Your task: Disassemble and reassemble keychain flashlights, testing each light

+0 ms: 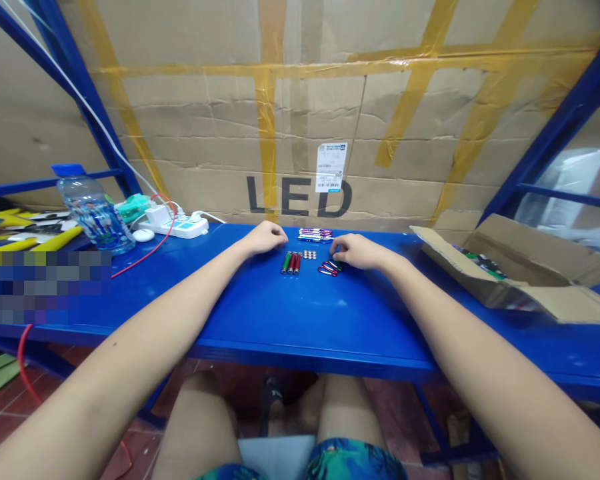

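Observation:
Both my arms reach out over a blue metal shelf [300, 320]. My left hand [266, 238] rests on the shelf with fingers curled, just left of three small tubes, green and red [291, 262]; what it holds, if anything, is hidden. My right hand [356, 252] lies with fingers bent down, its fingertips touching a small heap of coloured clips [329, 268]. Between the hands sit several small silver button cells [309, 254]. Behind them lies a bundle of small coloured tubes [315, 234].
An open cardboard box [510, 270] with small coloured items stands at the right. At the left are a water bottle [94, 213], a white power strip [180, 225] with a red cable, and yellow packets [25, 230]. A taped cardboard wall marked LED stands behind.

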### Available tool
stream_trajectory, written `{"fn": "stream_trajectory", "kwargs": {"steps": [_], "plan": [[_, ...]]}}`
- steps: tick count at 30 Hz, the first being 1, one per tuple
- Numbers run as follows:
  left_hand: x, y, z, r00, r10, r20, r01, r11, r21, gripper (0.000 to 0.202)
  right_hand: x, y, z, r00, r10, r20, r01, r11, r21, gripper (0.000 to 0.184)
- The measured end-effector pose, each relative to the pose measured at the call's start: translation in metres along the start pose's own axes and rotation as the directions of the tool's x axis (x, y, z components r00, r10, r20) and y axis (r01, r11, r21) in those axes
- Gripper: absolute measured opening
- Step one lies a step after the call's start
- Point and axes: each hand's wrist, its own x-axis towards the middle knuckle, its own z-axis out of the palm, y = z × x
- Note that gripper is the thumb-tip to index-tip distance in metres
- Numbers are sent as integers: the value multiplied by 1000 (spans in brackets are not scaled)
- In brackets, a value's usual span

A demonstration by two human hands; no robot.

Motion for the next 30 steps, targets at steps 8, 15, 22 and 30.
{"fn": "stream_trajectory", "kwargs": {"steps": [8, 15, 22, 30], "plan": [[38, 30, 27, 949, 308, 63, -310, 883, 352, 21, 3, 5, 0, 991, 50, -121, -50, 999, 4, 15], [63, 41, 49, 935, 285, 211, -351, 828, 437, 21, 3, 5, -1, 985, 53, -164, -50, 999, 20, 14], [65, 38, 55, 934, 288, 211, -355, 817, 455, 16, 3, 2, -1, 980, 47, -195, -48, 999, 0, 14], [48, 56, 47, 853, 500, 151, -505, 715, 483, 13, 9, 5, 3, 929, 90, -359, -32, 986, 165, 24]]}}
